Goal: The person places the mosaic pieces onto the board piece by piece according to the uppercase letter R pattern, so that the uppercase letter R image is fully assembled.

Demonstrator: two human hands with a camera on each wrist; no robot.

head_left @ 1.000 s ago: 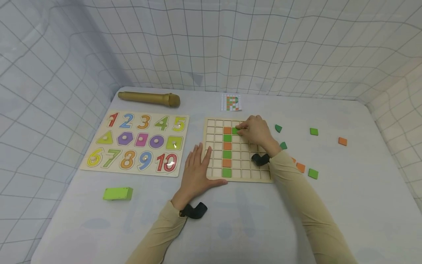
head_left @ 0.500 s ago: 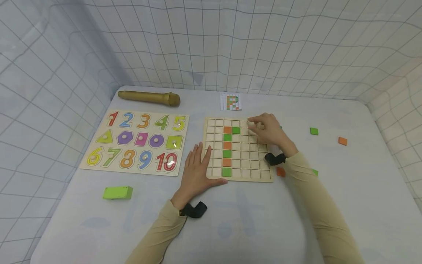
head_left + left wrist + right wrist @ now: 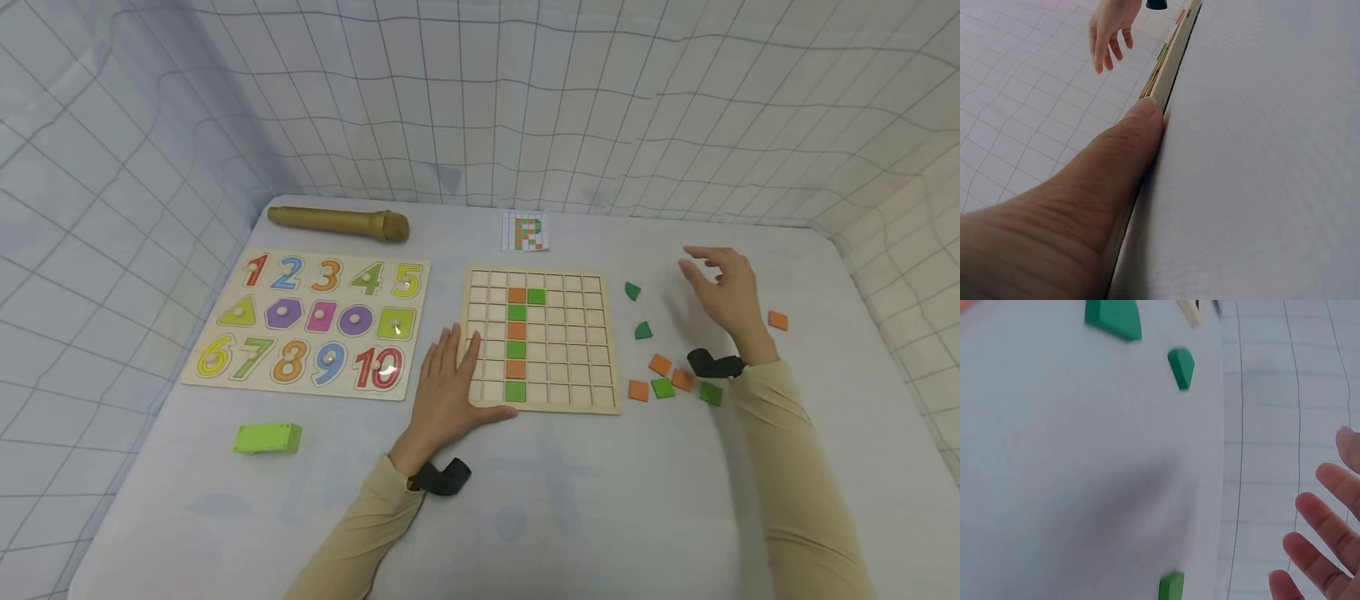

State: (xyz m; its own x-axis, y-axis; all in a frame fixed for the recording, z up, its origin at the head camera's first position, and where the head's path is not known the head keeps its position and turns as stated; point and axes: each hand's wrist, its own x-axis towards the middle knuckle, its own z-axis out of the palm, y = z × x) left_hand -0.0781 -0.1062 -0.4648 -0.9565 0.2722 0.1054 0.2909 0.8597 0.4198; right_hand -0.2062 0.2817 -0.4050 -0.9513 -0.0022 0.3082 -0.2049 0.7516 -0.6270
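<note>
While the left hand [image 3: 444,396] is resting spread on the grid board [image 3: 573,333], the right hand [image 3: 726,298], splayed, is hovering near a green tile [image 3: 1171,587] on the worktop [image 3: 585,508], seemingly light, stiff, best edge-pinched.

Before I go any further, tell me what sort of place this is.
Probably a booth set up for tabletop play or puzzles: grid-patterned sheeting walls the far side of a pale table, which bears a number puzzle board and a wooden grid board.
</note>
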